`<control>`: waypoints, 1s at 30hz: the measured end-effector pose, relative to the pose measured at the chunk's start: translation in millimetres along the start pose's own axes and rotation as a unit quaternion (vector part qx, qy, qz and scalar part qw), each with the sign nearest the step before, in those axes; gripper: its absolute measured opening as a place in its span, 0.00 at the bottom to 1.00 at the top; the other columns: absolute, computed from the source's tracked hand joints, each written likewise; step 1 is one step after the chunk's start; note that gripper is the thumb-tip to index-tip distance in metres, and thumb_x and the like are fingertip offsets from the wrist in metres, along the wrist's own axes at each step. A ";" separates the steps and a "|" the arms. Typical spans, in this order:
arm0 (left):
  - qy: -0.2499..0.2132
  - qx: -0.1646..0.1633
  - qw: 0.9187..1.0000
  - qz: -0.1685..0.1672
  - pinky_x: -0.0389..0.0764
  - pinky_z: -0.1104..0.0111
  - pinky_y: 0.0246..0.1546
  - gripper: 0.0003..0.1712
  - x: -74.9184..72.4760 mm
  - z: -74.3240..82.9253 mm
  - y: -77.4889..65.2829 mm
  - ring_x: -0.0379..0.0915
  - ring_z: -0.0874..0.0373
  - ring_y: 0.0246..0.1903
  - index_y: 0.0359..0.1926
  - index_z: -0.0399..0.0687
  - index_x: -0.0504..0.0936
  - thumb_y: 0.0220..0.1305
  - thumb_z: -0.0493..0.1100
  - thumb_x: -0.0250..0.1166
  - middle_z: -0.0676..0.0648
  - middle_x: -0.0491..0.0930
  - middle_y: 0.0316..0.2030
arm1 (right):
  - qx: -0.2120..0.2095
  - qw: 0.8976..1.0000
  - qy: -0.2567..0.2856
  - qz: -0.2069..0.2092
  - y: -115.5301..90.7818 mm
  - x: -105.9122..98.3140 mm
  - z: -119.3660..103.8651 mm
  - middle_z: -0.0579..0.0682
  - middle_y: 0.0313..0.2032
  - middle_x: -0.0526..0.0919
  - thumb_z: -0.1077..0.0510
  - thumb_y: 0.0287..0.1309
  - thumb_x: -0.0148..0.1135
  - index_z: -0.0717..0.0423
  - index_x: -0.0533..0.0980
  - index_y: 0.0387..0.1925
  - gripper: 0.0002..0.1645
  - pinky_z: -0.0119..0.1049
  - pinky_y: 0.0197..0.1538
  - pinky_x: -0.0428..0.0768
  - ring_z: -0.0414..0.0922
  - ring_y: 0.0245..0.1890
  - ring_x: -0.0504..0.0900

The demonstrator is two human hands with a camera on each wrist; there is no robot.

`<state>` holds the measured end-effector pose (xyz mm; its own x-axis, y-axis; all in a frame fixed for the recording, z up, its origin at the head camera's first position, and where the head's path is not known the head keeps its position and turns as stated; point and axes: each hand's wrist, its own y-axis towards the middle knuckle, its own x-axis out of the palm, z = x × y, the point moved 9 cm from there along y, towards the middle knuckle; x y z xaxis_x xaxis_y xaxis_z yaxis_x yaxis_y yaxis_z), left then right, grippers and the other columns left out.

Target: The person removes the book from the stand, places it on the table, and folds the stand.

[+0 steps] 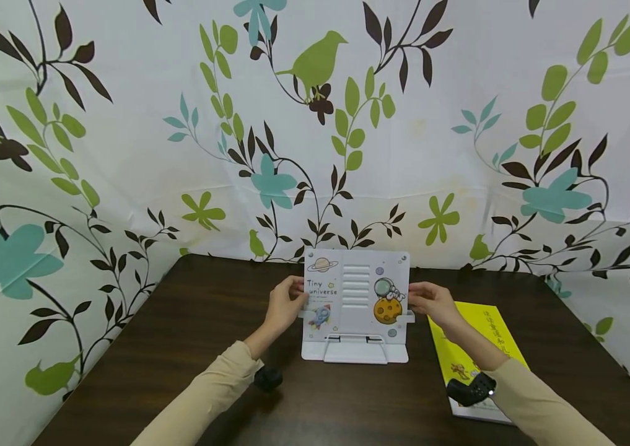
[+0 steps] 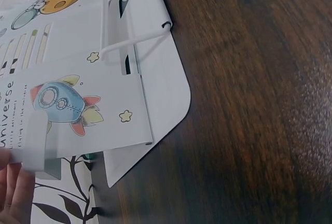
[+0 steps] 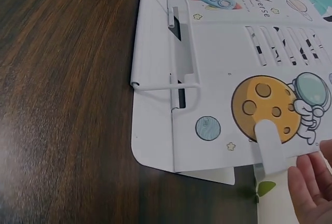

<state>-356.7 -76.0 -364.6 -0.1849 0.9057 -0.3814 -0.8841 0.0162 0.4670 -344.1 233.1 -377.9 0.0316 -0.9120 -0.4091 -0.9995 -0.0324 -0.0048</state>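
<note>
A white book stand (image 1: pixel 356 291) stands tilted up on the table, its panel printed with "Tiny universe", a rocket (image 2: pixel 62 102), an astronaut (image 3: pixel 311 102) and an orange planet. My left hand (image 1: pixel 284 303) grips the panel's left edge, thumb toward the front and fingers behind. On the opposite edge, my right hand (image 1: pixel 432 302) holds the panel near its side clip (image 3: pixel 270 149). The wire page holder (image 1: pixel 355 350) lies across the lower front, over the white base (image 2: pixel 161 79). Part of the fingers of both hands is hidden behind the panel.
A yellow book (image 1: pixel 479 328) lies on the dark wooden table (image 1: pixel 209 322) to the right, partly under my right forearm. A patterned cloth (image 1: pixel 420 155) with birds and leaves hangs behind the table. Black wrist cameras (image 1: pixel 471 389) are strapped to both wrists.
</note>
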 end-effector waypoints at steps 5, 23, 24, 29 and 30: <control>0.003 0.000 1.000 -0.003 0.74 0.68 0.31 0.12 0.2 1.1 -1.1 0.75 0.53 0.30 0.38 0.33 0.78 0.50 0.26 0.62 0.43 0.79 0.29 | -0.003 0.999 0.016 0.031 2.9 1.1 2.2 0.63 0.45 0.74 0.61 0.63 0.51 0.69 0.68 0.52 0.19 0.40 0.47 0.77 0.52 0.43 0.76; -0.018 -0.007 1.000 -0.017 0.75 0.72 0.31 0.09 3.9 9.3 -16.2 0.74 0.55 0.30 0.36 0.34 0.76 0.51 0.26 0.62 0.43 0.77 0.30 | -0.018 0.998 0.007 0.058 14.7 -3.5 3.8 0.61 0.41 0.75 0.63 0.63 0.50 0.69 0.70 0.48 0.15 0.29 0.38 0.78 0.48 0.37 0.76; -0.018 -0.007 1.000 -0.016 0.75 0.71 0.31 0.09 4.0 9.8 -17.5 0.74 0.55 0.30 0.36 0.34 0.76 0.51 0.26 0.62 0.43 0.77 0.30 | -0.019 0.998 0.008 0.057 15.3 -3.7 3.6 0.61 0.41 0.75 0.63 0.63 0.50 0.69 0.70 0.48 0.15 0.29 0.38 0.78 0.48 0.37 0.76; -0.033 -0.009 0.999 -0.008 0.75 0.72 0.30 0.09 3.9 12.5 -24.9 0.76 0.54 0.30 0.37 0.33 0.76 0.52 0.26 0.61 0.42 0.77 0.30 | -0.023 0.998 0.018 0.056 17.7 -4.7 3.1 0.61 0.41 0.75 0.62 0.63 0.50 0.69 0.70 0.48 0.16 0.30 0.39 0.79 0.46 0.36 0.76; -0.039 -0.013 0.999 -0.008 0.75 0.72 0.30 0.09 4.1 12.6 -26.9 0.76 0.54 0.29 0.37 0.33 0.76 0.52 0.26 0.61 0.41 0.77 0.30 | -0.023 0.998 0.020 0.055 18.0 -4.3 3.1 0.62 0.41 0.75 0.62 0.63 0.50 0.70 0.70 0.48 0.16 0.31 0.39 0.79 0.45 0.35 0.76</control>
<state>-328.3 -67.4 -368.7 -0.1372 0.9354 -0.3258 -0.8975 0.0218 0.4405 -362.3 237.7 -379.0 -0.0776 -0.9265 -0.3682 -0.9954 0.0513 0.0809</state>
